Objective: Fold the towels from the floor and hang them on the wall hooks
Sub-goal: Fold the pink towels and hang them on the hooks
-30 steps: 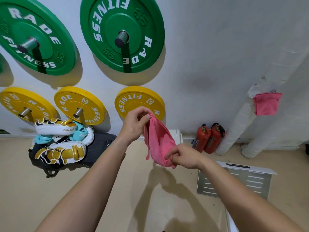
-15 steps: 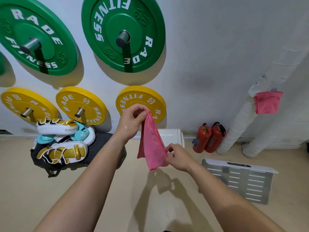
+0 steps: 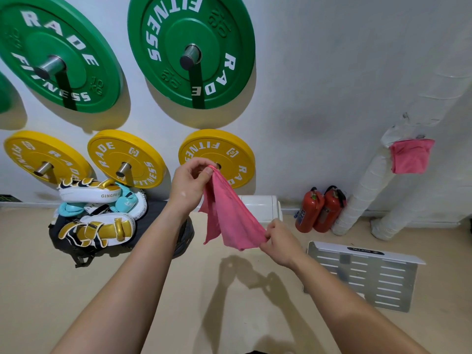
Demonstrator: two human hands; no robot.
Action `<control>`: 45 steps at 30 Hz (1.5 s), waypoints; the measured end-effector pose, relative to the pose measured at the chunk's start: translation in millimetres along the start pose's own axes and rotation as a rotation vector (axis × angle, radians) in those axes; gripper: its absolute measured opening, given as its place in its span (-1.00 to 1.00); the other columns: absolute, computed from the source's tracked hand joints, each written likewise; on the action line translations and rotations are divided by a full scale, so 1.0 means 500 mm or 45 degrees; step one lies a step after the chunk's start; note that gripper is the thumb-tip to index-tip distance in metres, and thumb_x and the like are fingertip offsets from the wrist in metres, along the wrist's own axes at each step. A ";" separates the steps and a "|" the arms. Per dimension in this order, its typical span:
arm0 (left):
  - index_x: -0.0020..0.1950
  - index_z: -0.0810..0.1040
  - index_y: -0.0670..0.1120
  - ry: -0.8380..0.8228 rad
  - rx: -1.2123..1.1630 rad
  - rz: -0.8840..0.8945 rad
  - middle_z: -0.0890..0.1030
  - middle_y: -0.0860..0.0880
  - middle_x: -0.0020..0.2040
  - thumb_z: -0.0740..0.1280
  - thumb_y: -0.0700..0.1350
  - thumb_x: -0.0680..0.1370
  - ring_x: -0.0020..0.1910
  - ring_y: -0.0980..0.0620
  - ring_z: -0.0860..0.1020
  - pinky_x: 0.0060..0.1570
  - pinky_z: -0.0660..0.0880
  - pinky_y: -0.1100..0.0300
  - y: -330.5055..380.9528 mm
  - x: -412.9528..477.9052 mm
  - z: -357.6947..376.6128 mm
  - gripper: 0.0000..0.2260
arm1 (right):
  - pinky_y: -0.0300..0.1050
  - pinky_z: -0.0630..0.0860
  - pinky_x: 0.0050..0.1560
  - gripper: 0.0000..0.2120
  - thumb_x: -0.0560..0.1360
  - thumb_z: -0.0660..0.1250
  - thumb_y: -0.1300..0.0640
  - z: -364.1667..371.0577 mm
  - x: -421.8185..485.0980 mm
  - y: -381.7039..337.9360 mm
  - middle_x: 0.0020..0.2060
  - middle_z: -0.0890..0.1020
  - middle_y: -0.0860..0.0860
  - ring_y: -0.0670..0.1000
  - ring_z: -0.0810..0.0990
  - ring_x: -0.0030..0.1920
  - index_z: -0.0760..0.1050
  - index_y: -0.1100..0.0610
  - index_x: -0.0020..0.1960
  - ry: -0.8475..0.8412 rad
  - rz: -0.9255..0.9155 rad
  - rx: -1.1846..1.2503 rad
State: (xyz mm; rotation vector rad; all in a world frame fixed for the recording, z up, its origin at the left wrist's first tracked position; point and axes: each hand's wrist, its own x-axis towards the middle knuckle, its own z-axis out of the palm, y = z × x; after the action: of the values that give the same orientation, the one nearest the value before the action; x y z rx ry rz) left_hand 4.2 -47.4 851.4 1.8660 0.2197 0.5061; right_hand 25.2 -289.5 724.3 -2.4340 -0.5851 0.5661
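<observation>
A small pink towel (image 3: pixel 229 218) hangs in the air between my hands, in front of the wall. My left hand (image 3: pixel 190 183) pinches its top corner up near the lowest right yellow plate. My right hand (image 3: pixel 277 241) grips its lower right corner, so the cloth stretches diagonally, with a loose flap drooping on the left. A second pink towel (image 3: pixel 411 155) hangs on a hook on the white wrapped pipe (image 3: pixel 367 190) at the right.
Green weight plates (image 3: pixel 191 49) and yellow weight plates (image 3: pixel 125 157) hang on wall pegs. Boxing pads (image 3: pixel 94 213) lie piled on a dark bag at the left. Two red fire extinguishers (image 3: pixel 319 209) stand by the pipe. A slotted metal panel (image 3: pixel 362 274) lies on the beige floor.
My right hand has pulled the towel's lower corner out to the right, spreading the cloth from a narrow hanging strip into a diagonal stretch. My left hand stays at the top corner.
</observation>
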 end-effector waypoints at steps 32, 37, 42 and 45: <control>0.11 0.59 -0.08 0.370 0.346 -0.494 0.64 -0.07 -0.05 0.27 -0.07 0.61 -0.03 -0.10 0.57 -0.05 0.47 0.09 -0.101 -0.035 0.074 -0.84 | -0.42 0.30 -0.37 -0.95 0.54 0.36 0.18 -0.255 0.029 0.017 -0.31 0.52 -0.04 -0.09 0.46 -0.31 0.53 0.16 -0.07 0.906 0.287 0.584; -0.10 0.59 0.05 0.259 0.124 -0.589 0.65 0.02 -0.19 0.29 0.06 0.45 -0.14 -0.08 0.64 -0.05 0.63 -0.14 -0.110 -0.070 0.118 -0.86 | -0.14 0.41 -0.22 -0.95 0.43 0.40 0.15 -0.210 0.016 0.019 -0.37 0.56 -0.05 0.02 0.52 -0.30 0.54 0.08 -0.19 0.839 0.401 0.766; -0.12 0.67 0.03 0.048 -0.042 -0.610 0.70 0.02 -0.23 0.38 0.07 0.40 -0.16 -0.05 0.67 -0.01 0.62 -0.15 -0.088 -0.139 0.190 -0.83 | 0.14 0.65 -0.20 -0.94 0.39 0.45 0.07 -0.123 -0.017 -0.015 -0.36 0.64 -0.03 0.04 0.61 -0.29 0.60 0.02 -0.23 0.536 0.211 0.863; -0.13 0.70 0.00 -0.020 -0.179 -0.621 0.71 -0.02 -0.23 0.47 -0.04 0.43 -0.15 -0.07 0.69 0.00 0.63 -0.15 -0.060 -0.177 0.220 -0.93 | 0.09 0.65 -0.10 -0.85 0.46 0.47 0.14 -0.089 -0.036 -0.039 -0.34 0.66 -0.12 -0.03 0.62 -0.25 0.63 -0.04 -0.27 0.498 0.107 0.862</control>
State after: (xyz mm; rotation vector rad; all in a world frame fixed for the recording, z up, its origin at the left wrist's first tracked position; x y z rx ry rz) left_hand -22.8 -165.0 772.6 1.6053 0.5954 0.1645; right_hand 27.8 -303.2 774.0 -1.8488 -0.0948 0.2455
